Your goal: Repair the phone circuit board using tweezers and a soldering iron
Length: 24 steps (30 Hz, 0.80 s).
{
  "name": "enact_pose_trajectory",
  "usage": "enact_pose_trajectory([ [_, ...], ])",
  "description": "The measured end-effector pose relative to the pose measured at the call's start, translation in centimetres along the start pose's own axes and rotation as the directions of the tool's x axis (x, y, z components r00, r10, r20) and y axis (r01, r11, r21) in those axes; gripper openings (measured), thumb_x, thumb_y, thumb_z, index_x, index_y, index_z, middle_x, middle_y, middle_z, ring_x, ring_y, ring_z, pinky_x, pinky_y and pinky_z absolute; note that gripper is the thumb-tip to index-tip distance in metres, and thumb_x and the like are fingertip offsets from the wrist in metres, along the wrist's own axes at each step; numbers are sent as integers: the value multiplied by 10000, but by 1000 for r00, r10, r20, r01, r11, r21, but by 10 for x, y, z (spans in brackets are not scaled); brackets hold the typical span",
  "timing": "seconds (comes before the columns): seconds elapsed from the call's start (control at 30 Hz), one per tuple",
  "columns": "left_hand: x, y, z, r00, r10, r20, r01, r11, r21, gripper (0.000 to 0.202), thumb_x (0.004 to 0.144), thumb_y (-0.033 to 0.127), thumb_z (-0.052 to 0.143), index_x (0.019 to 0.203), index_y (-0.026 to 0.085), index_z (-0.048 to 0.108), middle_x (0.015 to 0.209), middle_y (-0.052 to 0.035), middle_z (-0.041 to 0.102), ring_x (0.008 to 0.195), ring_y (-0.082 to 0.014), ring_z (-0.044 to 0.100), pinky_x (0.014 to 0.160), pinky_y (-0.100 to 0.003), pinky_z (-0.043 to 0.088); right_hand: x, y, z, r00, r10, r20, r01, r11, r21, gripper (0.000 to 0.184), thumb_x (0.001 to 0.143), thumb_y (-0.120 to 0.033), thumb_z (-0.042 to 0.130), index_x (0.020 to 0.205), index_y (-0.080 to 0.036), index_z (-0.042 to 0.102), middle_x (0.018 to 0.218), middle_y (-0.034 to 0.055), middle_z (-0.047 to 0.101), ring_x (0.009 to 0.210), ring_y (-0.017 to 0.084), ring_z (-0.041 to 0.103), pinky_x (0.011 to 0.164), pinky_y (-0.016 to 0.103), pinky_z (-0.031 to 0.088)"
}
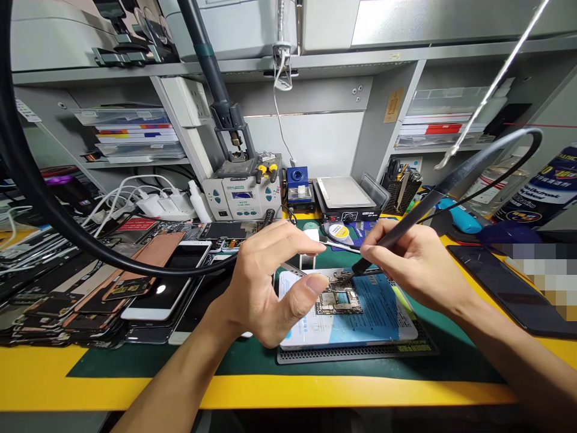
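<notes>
My left hand [274, 273] hovers left of a phone circuit board [339, 302], its thumb and index finger spread apart. A thin silver strip [293, 269] shows in that gap; I cannot tell whether the hand touches it. In my right hand [417, 258] is a dark, pen-like soldering iron [396, 231], slanting down to the left. Its lower end is over the upper part of the board, and its tip is too small to make out. Under the board lies a blue and white box [383, 319], on a perforated grey plate [351, 356].
Phones and phone parts [148, 282] pile up on the left. A soldering station [246, 195] and a flat-topped heater [345, 195] stand behind. A black hose [135, 269] loops across the left side. At right lie a dark phone [509, 288] and a spray can [541, 186].
</notes>
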<state>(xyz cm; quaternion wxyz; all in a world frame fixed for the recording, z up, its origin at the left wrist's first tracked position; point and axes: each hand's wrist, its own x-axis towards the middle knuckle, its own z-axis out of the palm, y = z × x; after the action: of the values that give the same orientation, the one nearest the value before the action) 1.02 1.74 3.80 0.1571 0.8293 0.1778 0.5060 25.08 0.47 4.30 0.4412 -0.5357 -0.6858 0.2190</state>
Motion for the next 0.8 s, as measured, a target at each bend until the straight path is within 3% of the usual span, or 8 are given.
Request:
enact_pose_trajectory([
  [0.8, 0, 0, 0, 1000, 7, 2, -7, 1000, 12, 328, 943, 403, 620, 1024, 121, 766, 904, -117, 725, 820, -233, 631, 751, -404, 493, -2, -4, -1, 1000, -4, 12, 4, 1000, -11, 134, 767, -266, 611, 647, -207, 626, 524, -47, 505, 493, 122, 413, 463, 268, 310],
])
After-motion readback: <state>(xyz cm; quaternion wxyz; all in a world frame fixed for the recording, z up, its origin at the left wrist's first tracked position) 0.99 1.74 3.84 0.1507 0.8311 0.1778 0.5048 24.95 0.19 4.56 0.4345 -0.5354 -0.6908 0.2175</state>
